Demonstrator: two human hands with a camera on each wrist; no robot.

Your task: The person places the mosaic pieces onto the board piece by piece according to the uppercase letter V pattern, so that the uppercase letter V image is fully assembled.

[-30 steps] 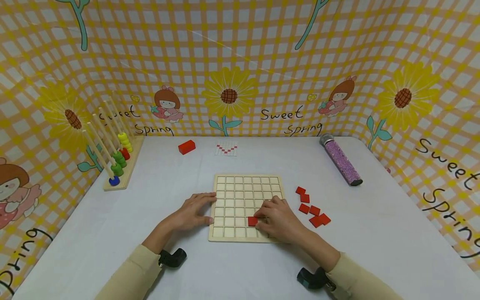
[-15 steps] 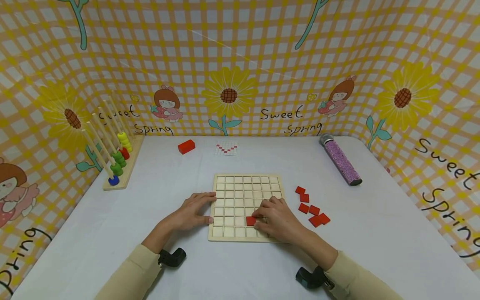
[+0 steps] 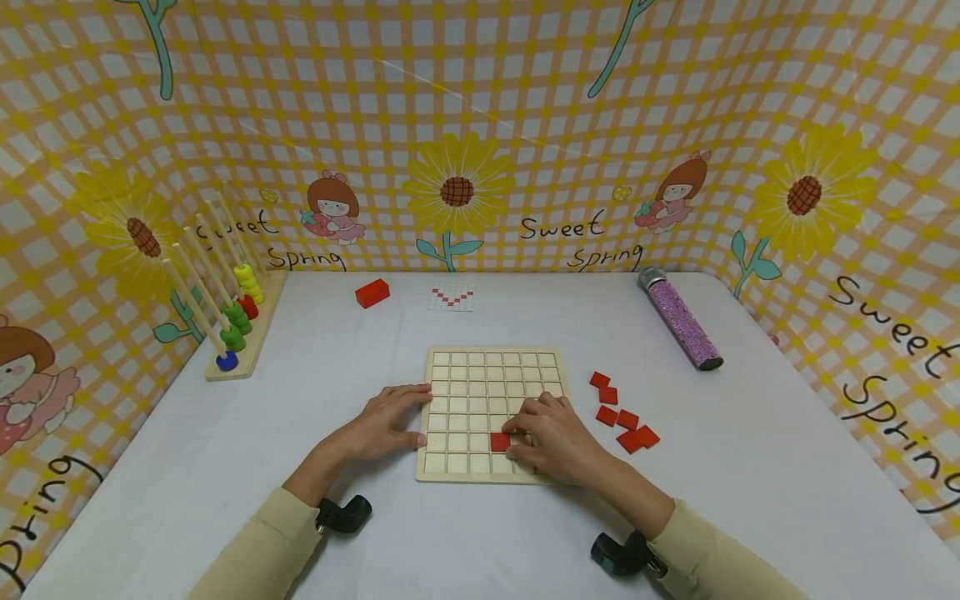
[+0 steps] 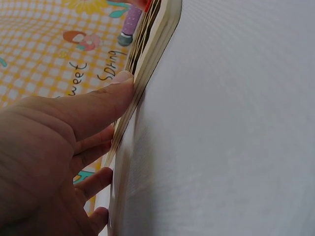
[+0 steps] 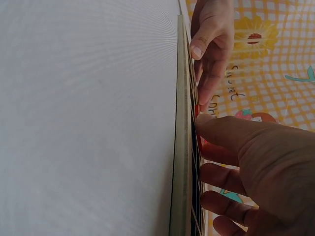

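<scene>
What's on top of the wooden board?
There's a red square on the board. The right hand hides some of it, so what's under there can't be seen.

A person's beige-sleeved left forearm [image 3: 262,543] and right forearm [image 3: 712,552] angle inward. The left hand [image 3: 378,427] reaches rightward, its thumb [image 3: 408,441] spread well apart from its extended fingers [image 3: 408,393]; the right hand [image 3: 561,440], back upward, bends at the knuckles, thumb and index finger [image 3: 521,423] pinching.
</scene>
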